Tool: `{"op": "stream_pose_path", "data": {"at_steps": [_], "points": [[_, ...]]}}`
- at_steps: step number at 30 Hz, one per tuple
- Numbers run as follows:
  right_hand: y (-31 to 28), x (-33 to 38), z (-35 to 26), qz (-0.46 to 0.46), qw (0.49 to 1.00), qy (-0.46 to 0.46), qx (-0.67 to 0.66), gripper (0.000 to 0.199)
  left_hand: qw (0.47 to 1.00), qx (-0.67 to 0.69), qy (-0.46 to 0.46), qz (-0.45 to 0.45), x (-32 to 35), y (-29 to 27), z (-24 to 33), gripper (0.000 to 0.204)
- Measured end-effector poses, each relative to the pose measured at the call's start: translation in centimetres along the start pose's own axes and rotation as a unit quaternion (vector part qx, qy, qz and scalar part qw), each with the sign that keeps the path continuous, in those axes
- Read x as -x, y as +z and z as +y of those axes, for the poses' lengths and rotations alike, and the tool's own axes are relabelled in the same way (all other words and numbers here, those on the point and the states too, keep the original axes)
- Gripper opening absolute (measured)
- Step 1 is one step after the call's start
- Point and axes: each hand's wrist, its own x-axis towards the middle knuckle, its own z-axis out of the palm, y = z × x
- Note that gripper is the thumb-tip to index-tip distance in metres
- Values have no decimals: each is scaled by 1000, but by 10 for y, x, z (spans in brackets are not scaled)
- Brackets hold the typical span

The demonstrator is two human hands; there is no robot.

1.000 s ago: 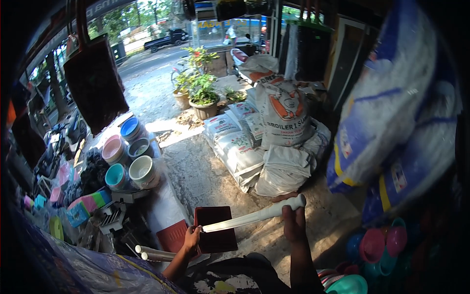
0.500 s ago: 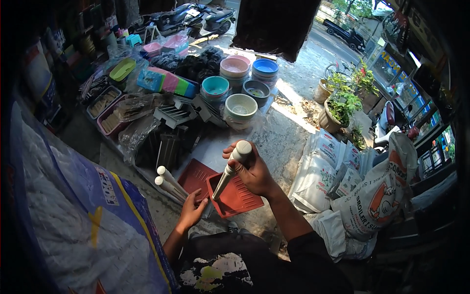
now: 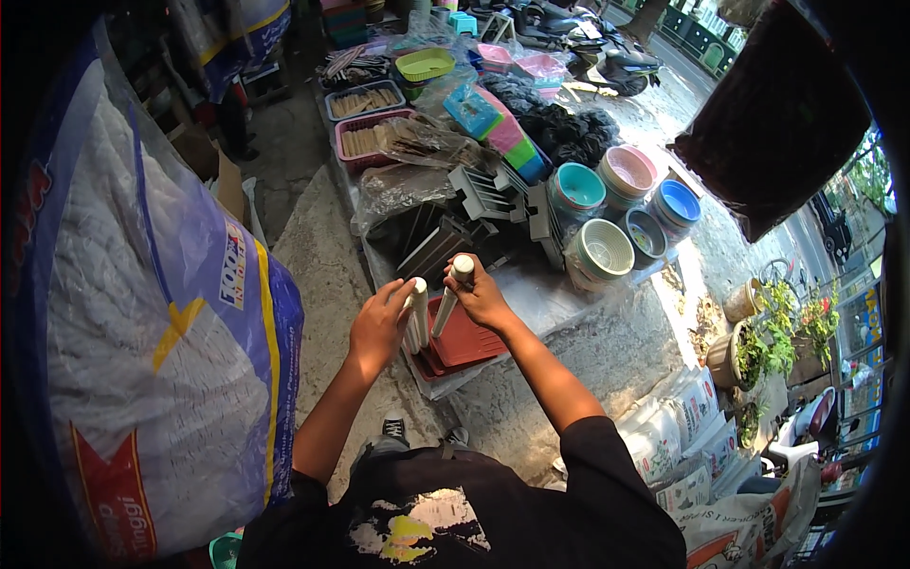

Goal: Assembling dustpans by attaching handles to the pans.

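Note:
Low in front of me, several red dustpans [image 3: 474, 344] with long white handles lie stacked at the front edge of the display platform. My right hand [image 3: 485, 302] is closed round the upper part of one white handle [image 3: 444, 313], just below its rounded cap. Beside it, my left hand [image 3: 375, 330] has its fingers curled against the other white handles [image 3: 419, 318], which stand close together; its thumb is hidden. The held dustpan rests on or just over the others; I cannot tell whether they touch.
Grey plastic racks [image 3: 482, 197] and stacked round basins [image 3: 607, 248] stand beyond the dustpans. A pink basket [image 3: 353, 156] of wooden sticks sits farther left. A big plastic-wrapped bundle [image 3: 171, 341] fills the left side. White sacks [image 3: 678, 427] lie at right; a dark bag [image 3: 777, 114] hangs above.
My right hand has lowered the dustpan it holds onto the other red dustpans. My left hand has risen from beside them to the upright white handles. The view has swung left.

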Motion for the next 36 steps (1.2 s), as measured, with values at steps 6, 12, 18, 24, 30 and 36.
{"op": "stream_pose_path", "data": {"at_steps": [6, 12, 18, 24, 30, 36], "points": [[4, -13, 31, -34, 999, -6, 7, 32, 998, 42, -30, -24, -2, 5, -1, 51], [12, -20, 33, -80, 997, -5, 3, 33, 998, 39, -42, -30, -5, 7, -1, 52], [5, -16, 25, -119, 993, -10, 23, 49, 997, 54, -44, -29, 0, 9, -5, 53], [-1, -13, 26, -129, 989, -12, 69, 55, 997, 45, -54, -28, 5, 10, -2, 54], [4, 6, 20, -60, 989, -20, 134, 72, 997, 50, -65, -16, 13, 10, -2, 65], [28, 76, 43, 56, 973, -21, 221, 78, 996, 37, -73, 35, 67, 18, -11, 78]]}}
